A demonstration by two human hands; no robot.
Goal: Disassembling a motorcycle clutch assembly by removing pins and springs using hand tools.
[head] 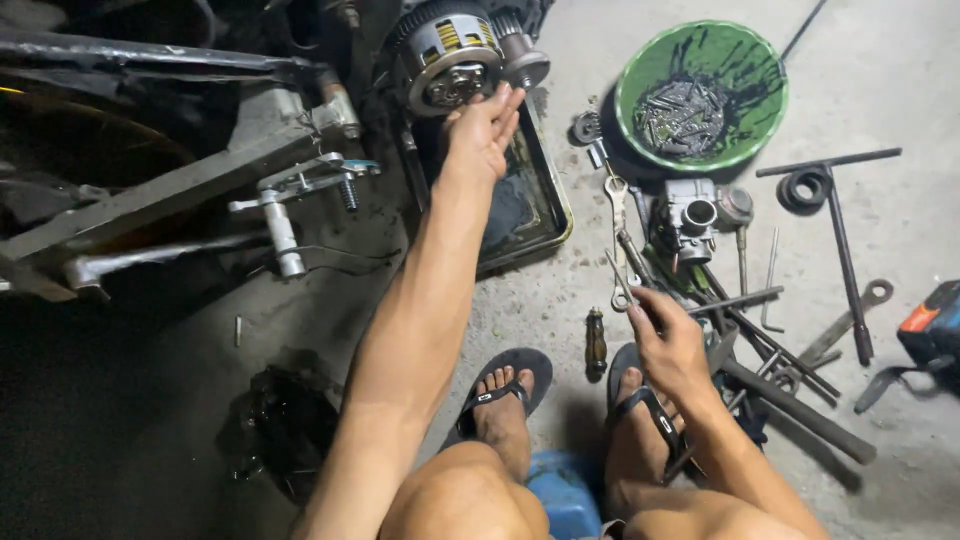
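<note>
Bare concrete floor [560,300], stained and gritty, dim toward the left where a motorcycle frame [150,190] stands stripped on its side stand. The side cover looks already off — the clutch assembly [450,62] sits exposed, round, with yellow springs showing on its face. Under it a dark metal drip tray [535,215] lies on the floor, holding a film of oil; judged from that, the draining and opening-up are done.

To the right, a green plastic bowl [700,95] holds a heap of bolts, and just below it a carburettor body [688,215] lies among loose spanners and a long T-handle wrench [840,240]. A dark-handled screwdriver [596,342] lies apart near the sandalled feet.

Left hand [482,130] is stretched out to the clutch, fingers resting against its lower edge — grip loose, touching rather than clamped round anything. Right hand [668,340] is down at the tool pile, grip closed lightly on a small spanner [622,285] whose head rests on the floor beside the other tools.

The clutch is on its shaft with the springs in place; no part of it lies on the floor, so its removal or refit seems yet to begin.
</note>
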